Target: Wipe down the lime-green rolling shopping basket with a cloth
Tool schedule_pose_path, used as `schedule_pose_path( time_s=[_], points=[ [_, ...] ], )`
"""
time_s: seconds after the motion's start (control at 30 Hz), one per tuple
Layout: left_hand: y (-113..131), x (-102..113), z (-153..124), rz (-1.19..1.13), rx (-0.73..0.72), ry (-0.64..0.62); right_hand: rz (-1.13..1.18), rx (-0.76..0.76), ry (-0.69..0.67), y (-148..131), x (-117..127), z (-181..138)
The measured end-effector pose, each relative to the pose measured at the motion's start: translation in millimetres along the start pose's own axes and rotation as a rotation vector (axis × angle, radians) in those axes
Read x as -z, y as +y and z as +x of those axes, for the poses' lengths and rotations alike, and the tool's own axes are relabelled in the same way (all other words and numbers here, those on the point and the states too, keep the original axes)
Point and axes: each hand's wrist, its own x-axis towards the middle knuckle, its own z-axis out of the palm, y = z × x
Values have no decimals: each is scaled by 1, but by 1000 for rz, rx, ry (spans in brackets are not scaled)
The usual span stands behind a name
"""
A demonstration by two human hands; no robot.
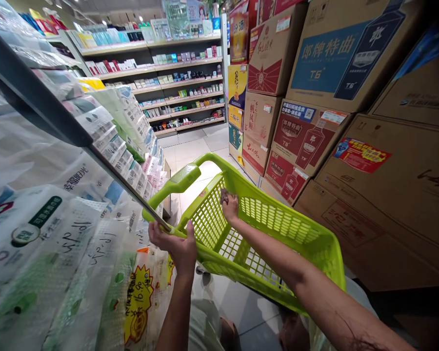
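Note:
A lime-green plastic shopping basket [307, 229] with slotted walls stands tilted in front of me, a long grey pull handle [120, 183] rising from its left corner. My left hand [175, 246] is closed on the basket's rim beside the base of that handle, thumb up. Inside the basket, my right hand [231, 208] holds a small dark, crumpled cloth [225, 196] close to the far end wall. The hand hides part of the cloth. The slotted bottom of the basket shows nothing lying on it.
Plastic-wrapped tissue packs [76, 243] are stacked along my left, with a yellow price sign [139, 302]. Printed cartons [322, 53] rise in a high stack on my right. Shelves of small boxed goods [190, 78] stand at the back beyond a tiled floor [179, 151].

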Motion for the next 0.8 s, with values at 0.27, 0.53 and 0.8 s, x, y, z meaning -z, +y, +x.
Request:
schedule_pose_path(
  time_s=[0.27, 0.53, 0.8],
  points=[
    [-6, -4, 14, -58, 50, -25, 170, 109, 4, -25, -5, 14],
    [-6, -9, 13, 20, 81, -31, 39, 15, -43, -29, -7, 5],
    [-11, -16, 12, 94, 87, -74, 40, -89, -59, -20, -12, -18]
  ],
)
